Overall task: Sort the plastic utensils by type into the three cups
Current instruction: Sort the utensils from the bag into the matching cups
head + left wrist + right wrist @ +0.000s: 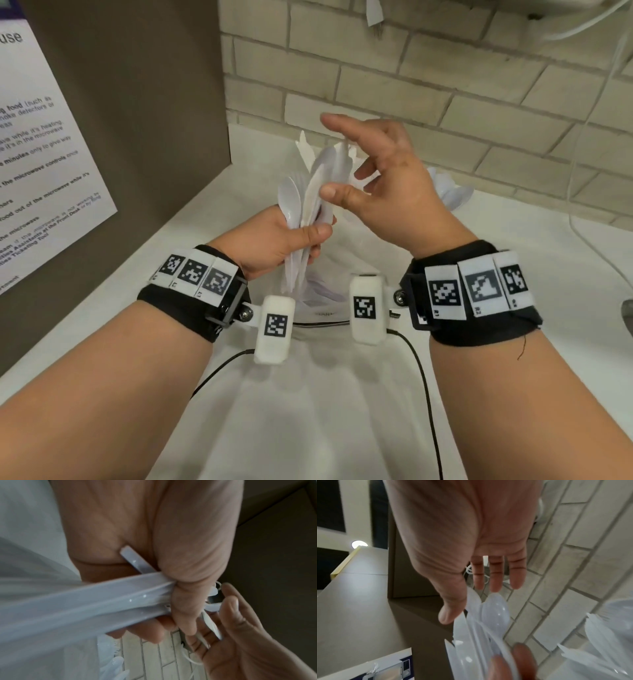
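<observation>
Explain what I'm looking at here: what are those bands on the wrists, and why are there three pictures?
No machine here: a person works with bare hands. The checkered bands and small white boxes on the wrists are markers and cameras. The wide picture comes from a head camera; the other two look along each hand from the wrists. The left hand grips a bundle of white plastic utensils, spoons among them, above a white counter. The right hand is open, thumb near the bundle. Beyond it show more utensils.
</observation>
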`<state>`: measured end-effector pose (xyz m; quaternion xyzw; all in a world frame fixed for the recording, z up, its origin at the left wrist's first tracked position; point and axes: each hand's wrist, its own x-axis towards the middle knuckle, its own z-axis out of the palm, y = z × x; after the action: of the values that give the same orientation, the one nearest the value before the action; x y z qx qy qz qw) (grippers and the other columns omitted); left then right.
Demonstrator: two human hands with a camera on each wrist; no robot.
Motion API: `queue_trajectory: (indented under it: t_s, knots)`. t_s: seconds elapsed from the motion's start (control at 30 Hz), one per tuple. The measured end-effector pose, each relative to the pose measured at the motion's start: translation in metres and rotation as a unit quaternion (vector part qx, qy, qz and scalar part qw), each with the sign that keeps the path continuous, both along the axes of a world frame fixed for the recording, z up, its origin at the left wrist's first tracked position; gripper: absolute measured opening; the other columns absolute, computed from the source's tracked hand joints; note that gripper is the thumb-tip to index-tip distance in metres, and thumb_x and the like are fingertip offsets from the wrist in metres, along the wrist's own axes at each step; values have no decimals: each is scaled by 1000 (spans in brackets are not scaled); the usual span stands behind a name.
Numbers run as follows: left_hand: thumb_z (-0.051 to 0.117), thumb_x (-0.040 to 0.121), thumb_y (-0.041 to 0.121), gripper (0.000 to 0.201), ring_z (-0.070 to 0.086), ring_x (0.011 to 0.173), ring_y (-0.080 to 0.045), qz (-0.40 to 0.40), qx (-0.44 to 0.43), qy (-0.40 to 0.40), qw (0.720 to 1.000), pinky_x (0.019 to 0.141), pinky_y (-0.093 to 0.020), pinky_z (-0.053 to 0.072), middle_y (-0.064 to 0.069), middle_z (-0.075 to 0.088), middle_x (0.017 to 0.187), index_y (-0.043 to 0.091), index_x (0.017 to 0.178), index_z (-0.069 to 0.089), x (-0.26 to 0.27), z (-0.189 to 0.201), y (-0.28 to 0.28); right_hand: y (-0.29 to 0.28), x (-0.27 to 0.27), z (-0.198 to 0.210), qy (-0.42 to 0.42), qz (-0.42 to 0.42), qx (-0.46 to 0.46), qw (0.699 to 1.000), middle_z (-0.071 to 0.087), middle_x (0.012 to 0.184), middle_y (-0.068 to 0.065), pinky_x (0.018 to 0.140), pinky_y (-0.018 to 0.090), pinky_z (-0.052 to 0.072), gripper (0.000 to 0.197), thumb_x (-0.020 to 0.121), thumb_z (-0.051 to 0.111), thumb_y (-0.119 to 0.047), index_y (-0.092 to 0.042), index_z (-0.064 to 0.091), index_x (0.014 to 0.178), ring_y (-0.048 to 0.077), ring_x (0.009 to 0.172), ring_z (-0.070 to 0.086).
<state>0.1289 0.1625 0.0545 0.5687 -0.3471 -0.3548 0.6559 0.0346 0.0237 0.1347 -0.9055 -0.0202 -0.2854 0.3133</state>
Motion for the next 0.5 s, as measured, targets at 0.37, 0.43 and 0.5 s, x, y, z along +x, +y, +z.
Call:
queue_trajectory:
  t_s: [0.37, 0.43, 0.5]
  knots:
    - [56, 91, 3, 15, 56, 59, -6, 30, -15, -54, 998, 59, -20, 49, 12, 58, 64, 17, 95, 59, -9, 6, -6, 6, 0, 2, 113, -34, -71, 990, 65, 120, -5, 96, 28, 47, 43, 80, 75, -30, -22, 64, 121, 7, 103, 59]
    - [55, 92, 2, 16, 56, 58, -4, 31, -11, -63, 997, 58, -18, 48, 12, 59, 61, 18, 92, 58, -8, 5, -6, 8, 2, 2, 101, -46, -47, 993, 68, 108, -3, 89, 32, 50, 22, 83, 72, -26, -20, 68, 104, 12, 95, 61]
    - [58, 90, 4, 13, 57, 58, -3, 38, -3, -85, 996, 58, -17, 48, 12, 61, 60, 17, 88, 58, -9, 4, -6, 10, 2, 1, 102, -45, -34, 993, 67, 99, -3, 84, 29, 50, 5, 86, 68, -22, -22, 63, 85, 14, 90, 61]
